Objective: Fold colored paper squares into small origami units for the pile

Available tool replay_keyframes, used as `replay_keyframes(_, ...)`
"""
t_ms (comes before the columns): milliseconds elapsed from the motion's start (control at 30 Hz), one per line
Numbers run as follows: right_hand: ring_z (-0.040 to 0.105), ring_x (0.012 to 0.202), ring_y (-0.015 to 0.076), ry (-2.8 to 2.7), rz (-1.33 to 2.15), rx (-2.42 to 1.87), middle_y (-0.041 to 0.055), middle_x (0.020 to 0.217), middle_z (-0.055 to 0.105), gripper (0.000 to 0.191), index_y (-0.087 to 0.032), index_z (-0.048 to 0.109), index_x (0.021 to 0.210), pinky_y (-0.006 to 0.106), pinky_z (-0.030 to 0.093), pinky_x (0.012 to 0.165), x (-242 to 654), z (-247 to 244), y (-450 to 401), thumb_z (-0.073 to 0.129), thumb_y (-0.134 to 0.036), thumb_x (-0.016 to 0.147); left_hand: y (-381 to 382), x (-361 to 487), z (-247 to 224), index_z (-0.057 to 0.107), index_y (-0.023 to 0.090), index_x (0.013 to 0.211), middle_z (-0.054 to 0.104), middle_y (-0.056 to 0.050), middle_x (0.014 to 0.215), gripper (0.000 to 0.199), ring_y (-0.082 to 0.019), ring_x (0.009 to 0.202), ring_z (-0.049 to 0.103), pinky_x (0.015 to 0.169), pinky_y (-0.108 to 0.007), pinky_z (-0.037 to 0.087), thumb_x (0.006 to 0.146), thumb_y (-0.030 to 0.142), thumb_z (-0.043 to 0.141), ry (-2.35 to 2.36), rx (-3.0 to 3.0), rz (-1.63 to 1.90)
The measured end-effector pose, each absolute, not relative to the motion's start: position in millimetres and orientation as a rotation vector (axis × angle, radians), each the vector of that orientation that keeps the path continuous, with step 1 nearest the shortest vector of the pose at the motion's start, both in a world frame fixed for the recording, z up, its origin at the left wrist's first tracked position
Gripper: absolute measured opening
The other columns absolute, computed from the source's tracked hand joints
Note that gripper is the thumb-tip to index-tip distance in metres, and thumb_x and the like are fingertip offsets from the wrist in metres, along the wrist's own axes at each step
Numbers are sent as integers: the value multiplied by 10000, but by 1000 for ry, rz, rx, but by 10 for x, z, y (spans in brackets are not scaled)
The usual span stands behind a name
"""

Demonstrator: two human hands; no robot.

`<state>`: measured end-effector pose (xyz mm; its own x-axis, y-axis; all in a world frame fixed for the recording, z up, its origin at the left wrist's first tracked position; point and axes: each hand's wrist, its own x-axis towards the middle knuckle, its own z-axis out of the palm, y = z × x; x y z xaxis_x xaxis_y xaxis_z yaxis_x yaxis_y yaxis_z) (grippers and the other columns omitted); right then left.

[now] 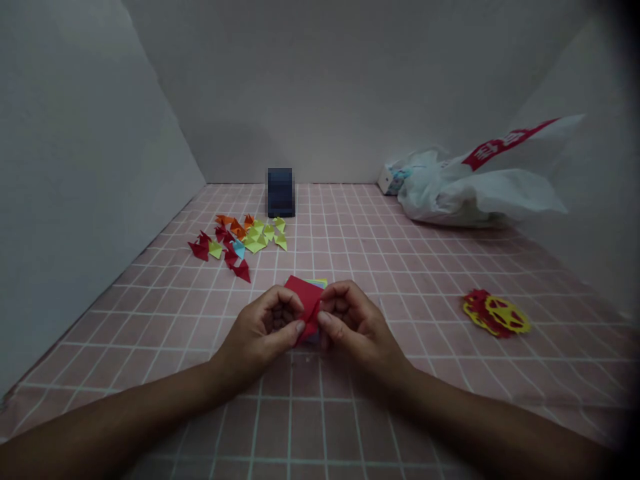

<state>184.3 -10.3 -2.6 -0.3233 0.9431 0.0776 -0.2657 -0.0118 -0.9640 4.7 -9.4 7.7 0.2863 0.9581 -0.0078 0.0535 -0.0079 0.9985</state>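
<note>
Between my two hands is a piece of red origami paper [303,295], partly folded, its far corner pointing away from me. My left hand [273,325] pinches its near left edge between thumb and fingers. On the opposite side, the thumb and fingertips of my right hand [350,320] close on the right edge, where a fold shows. Beneath the red paper peeks a small stack of coloured paper [320,283] with a yellow edge; most of it is hidden by the hands and the red sheet.
Several folded paper cranes [240,241] in red, orange, yellow and blue lie at the back left. A dark, blurred-out object [281,193] stands behind them. Red and yellow paper cutouts [500,315] lie at right. A white plastic bag [465,190] rests at the back right beside a small box [393,179].
</note>
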Motion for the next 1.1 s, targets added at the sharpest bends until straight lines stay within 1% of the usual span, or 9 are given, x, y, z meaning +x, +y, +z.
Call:
replay_keyframes(100,500,492,77,-1217,1639,-883,-55,654,542,137,-204,557,890,205,373,449,1843,-37,-76,667,-270,841,-87,44,73,569,181,866,570,8,813,106,-132,753,557,706,-265,464,807,191,656,992,1407,928)
replay_keyframes(167,483,451,71,-1187,1676,-916,-65,618,529,153,-200,543,838,200,351,422,1840,-53,-66,671,-282,835,-83,39,72,572,182,878,567,9,824,108,-127,757,547,710,-260,456,822,213,659,984,1399,915)
replay_keyframes(300,496,477,70,-1212,1573,-956,-59,639,537,137,-194,552,824,205,379,450,1840,-66,-66,663,-273,843,-75,37,79,575,190,961,593,2,886,196,-132,825,556,756,-258,455,847,307,683,969,1289,870)
replay_keyframes(367,508,508,75,-1246,1511,-968,-51,659,546,107,-194,567,838,211,397,474,1843,-62,-68,652,-258,848,-71,44,78,584,184,975,614,-8,906,218,-139,855,568,773,-261,454,846,323,692,963,1269,810)
replay_keyframes(433,520,526,81,-1257,1494,-972,-45,674,556,94,-196,566,846,216,407,489,1847,-57,-67,643,-249,848,-65,50,69,595,173,960,620,-8,889,205,-131,817,571,739,-255,451,847,315,690,971,1268,764)
replay_keyframes(533,530,529,87,-1243,1506,-969,-46,675,560,103,-201,549,850,221,416,497,1849,-51,-63,639,-251,840,-53,46,51,583,167,924,599,12,813,205,-107,688,545,641,-239,437,826,310,694,1007,1221,766)
replay_keyframes(600,528,525,88,-1240,1522,-971,-49,663,559,109,-203,540,843,221,413,496,1848,-47,-59,636,-253,835,-43,36,47,571,167,897,580,27,764,214,-96,636,527,603,-228,423,809,313,700,1030,1186,782)
replay_keyframes(767,509,502,82,-1256,1571,-975,-59,617,545,126,-197,536,809,209,398,480,1843,-38,-51,640,-265,823,-29,16,62,581,161,847,556,41,720,205,-87,614,507,589,-217,400,793,316,703,1061,1187,812)
replay_keyframes(1100,501,406,82,-1164,1639,-1041,-63,530,559,202,-199,509,722,197,379,405,1839,-53,-54,675,-289,795,-9,13,72,565,167,739,565,38,641,191,-103,600,504,600,-232,397,833,310,649,1115,1285,862)
